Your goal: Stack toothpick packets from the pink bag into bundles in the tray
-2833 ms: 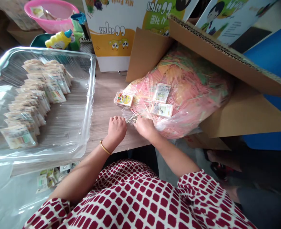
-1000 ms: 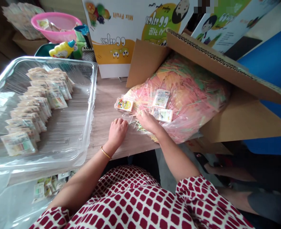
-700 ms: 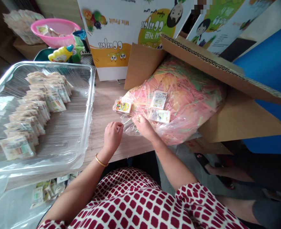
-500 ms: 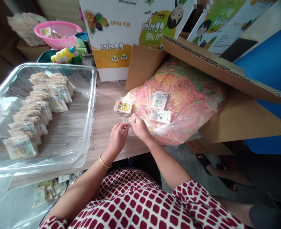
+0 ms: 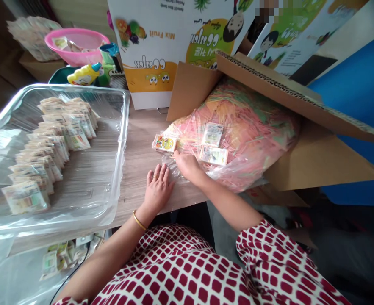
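Observation:
My left hand (image 5: 158, 186) lies palm down on the wooden table (image 5: 139, 144), fingers stretched out and holding nothing. Beside it, my right hand (image 5: 188, 165) is closed at the near left edge of a big clear plastic bag (image 5: 237, 169) full of thin pink, yellow and green sticks. Small stick ends seem to poke out left of its fingertips. Just beyond that hand is a short stack of small printed packets (image 5: 165, 142). Two more flat packets, one farther (image 5: 212, 134) and one nearer (image 5: 214, 155), rest on top of the bag.
On the left stands a clear plastic tray (image 5: 118, 156) with rows of filled packets (image 5: 51, 144). Behind it are a pink basin (image 5: 78, 57) and a yellow bottle (image 5: 83, 75). An opened carton (image 5: 317, 156) surrounds the bag's right side; printed white boxes (image 5: 148, 97) stand at the back.
My left hand has parted from my right hand and flattened onto the table. The right hand has turned slightly, staying by the bag's edge. The person's feet at right have shifted.

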Tool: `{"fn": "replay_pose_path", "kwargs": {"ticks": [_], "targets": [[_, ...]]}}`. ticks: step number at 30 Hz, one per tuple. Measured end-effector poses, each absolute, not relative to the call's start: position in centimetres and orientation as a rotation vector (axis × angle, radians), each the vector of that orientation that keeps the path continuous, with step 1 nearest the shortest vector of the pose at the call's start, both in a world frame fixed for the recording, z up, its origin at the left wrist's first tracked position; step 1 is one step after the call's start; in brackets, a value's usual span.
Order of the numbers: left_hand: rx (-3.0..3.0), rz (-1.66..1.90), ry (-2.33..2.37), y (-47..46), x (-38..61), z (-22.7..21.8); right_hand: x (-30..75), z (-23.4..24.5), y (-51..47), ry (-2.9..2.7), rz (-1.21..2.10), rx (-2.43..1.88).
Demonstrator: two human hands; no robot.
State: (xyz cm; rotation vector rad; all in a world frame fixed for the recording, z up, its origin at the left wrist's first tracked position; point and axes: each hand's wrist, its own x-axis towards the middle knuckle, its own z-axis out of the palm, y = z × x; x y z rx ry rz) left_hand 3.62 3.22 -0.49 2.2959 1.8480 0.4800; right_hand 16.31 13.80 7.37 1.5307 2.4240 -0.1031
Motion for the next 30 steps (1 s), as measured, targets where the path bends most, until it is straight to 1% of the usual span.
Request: {"fn": "replay_pose_path", "kwargs": {"ticks": [2,5,8,11,14,16,21,23,27,30], "targets": [[2.294,0.503,1.840,3.2,3.6,-0.6,17.1,8.0,14.0,2.445,-0.166,1.664],[2.295,0.543,1.828,3.1,3.5,-0.8,19.9,9.8,14.5,2.492,-0.325,1.981],[2.291,0.597,1.800,3.0,3.3,-0.9,24.6,11.9,15.2,2.629,-0.407,2.298],[2.287,0.648,1.787,3.0,3.1,-1.1,30.3,13.4,15.7,2.670,-0.591,2.670],[2.295,0.670,1.782,3.0,3.0,-1.2,34.4,13.8,15.2,2.565,-0.557,2.929],[2.300,0.686,1.776,3.0,2.9,-1.2,35.6,13.2,14.4,2.518,-0.501,2.929],[2.322,0.691,1.766,2.6,2.7,-1.1,34.5,11.7,13.7,2.562,-0.620,2.742],[2.339,0.679,1.747,2.5,2.5,-1.1,33.3,12.1,14.8,2.578,-0.525,2.708],[2.354,0.678,1.733,2.4,2.4,-1.2,31.2,13.6,18.8,2.377,-0.218,2.622],[2.354,0.697,1.738,2.4,2.5,-1.3,30.7,14.1,22.0,2.283,-0.178,2.457]]}}
